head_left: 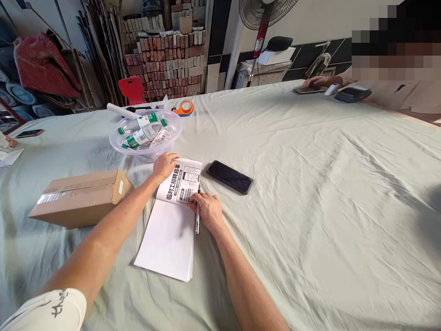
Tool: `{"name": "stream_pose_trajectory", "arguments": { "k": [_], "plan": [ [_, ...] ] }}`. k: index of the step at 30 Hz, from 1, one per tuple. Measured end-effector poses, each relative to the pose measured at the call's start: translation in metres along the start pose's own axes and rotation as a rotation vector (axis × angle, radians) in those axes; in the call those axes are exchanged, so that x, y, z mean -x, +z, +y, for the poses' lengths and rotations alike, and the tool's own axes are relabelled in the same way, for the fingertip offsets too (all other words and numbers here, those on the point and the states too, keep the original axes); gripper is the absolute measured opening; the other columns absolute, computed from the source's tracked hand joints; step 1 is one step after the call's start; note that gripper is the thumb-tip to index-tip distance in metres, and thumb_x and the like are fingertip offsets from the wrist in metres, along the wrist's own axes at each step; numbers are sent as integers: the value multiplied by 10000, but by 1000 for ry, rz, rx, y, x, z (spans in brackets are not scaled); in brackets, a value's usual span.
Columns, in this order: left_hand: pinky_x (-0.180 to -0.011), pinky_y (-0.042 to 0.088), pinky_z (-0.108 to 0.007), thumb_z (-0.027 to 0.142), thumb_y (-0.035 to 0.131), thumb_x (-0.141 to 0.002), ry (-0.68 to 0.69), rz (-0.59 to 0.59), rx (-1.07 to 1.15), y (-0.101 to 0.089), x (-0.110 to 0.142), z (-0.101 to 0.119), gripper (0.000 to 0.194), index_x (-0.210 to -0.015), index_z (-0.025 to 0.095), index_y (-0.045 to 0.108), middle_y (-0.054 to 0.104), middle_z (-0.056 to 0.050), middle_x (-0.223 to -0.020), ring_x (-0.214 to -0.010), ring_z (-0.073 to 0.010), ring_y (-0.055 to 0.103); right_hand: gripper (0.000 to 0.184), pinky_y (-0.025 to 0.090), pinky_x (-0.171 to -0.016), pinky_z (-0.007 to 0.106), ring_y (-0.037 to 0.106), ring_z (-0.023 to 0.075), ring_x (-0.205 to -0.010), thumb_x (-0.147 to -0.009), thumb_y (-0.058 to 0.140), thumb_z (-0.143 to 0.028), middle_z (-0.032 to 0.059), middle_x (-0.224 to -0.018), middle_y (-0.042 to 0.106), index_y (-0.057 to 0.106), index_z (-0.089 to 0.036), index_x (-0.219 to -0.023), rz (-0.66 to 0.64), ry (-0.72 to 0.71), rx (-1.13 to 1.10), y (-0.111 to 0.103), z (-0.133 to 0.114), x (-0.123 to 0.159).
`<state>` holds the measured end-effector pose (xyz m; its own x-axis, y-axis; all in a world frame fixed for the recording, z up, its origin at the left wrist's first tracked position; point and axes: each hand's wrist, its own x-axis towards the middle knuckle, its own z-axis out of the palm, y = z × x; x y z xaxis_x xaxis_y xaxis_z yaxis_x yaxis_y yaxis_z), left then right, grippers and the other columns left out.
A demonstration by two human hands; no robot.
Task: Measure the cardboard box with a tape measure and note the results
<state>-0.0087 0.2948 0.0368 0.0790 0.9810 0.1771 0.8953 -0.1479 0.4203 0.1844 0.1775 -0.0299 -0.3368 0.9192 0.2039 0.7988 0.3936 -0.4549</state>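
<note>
A stack of white paper (pixel 167 239) lies on the cloth in front of me, its upper part a printed sheet (pixel 186 177) with black Chinese lettering and a drawing of a phone. My left hand (pixel 164 166) is closed at the sheet's far left corner, fingers bent over its top edge. At the right edge, my right hand (pixel 208 209) is closed with its fingertips on the paper. A slim pen (pixel 197 223) runs along that edge under its fingers. A black smartphone (pixel 230 177) lies flat just right of the paper.
A cardboard box (pixel 81 195) stands left of my left forearm. Beyond it is a clear plastic basin (pixel 179 128) with bottles (pixel 141 136). Orange tape (pixel 186 108) lies behind. Another person's hand (pixel 319 81) rests on a device at far right; another hand (pixel 11 141) shows at far left.
</note>
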Motion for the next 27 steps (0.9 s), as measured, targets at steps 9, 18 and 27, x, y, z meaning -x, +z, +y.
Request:
{"name": "stream_pose_trajectory", "arguments": {
  "k": [9, 18, 27],
  "plan": [
    [-972, 425, -428, 141, 547, -822, 37, -35, -187, 0, 8, 5, 241, -991, 199, 708, 649, -117, -1176, -1095, -290, 591, 126, 249, -682, 299, 602, 185, -785, -921, 621, -352, -6, -801, 696, 669, -242, -885, -15, 24, 9, 0, 0, -1],
    [-870, 442, -338, 43, 489, -816, 89, -190, -241, 12, 7, 11, 265, -962, 206, 639, 683, -73, -1014, -1007, -223, 615, 129, 258, -693, 299, 594, 187, -797, -936, 601, -359, 0, -819, 695, 658, -246, -912, -6, 8, 18, 3, 2, 1],
    [-937, 459, -436, 301, 595, -914, 86, -293, -272, 17, -2, 7, 178, -988, 145, 639, 656, -69, -1049, -1025, -217, 602, 122, 268, -697, 300, 590, 195, -796, -928, 603, -362, 14, -827, 695, 658, -253, -926, -12, 6, 11, 6, 6, 1]
  ]
}}
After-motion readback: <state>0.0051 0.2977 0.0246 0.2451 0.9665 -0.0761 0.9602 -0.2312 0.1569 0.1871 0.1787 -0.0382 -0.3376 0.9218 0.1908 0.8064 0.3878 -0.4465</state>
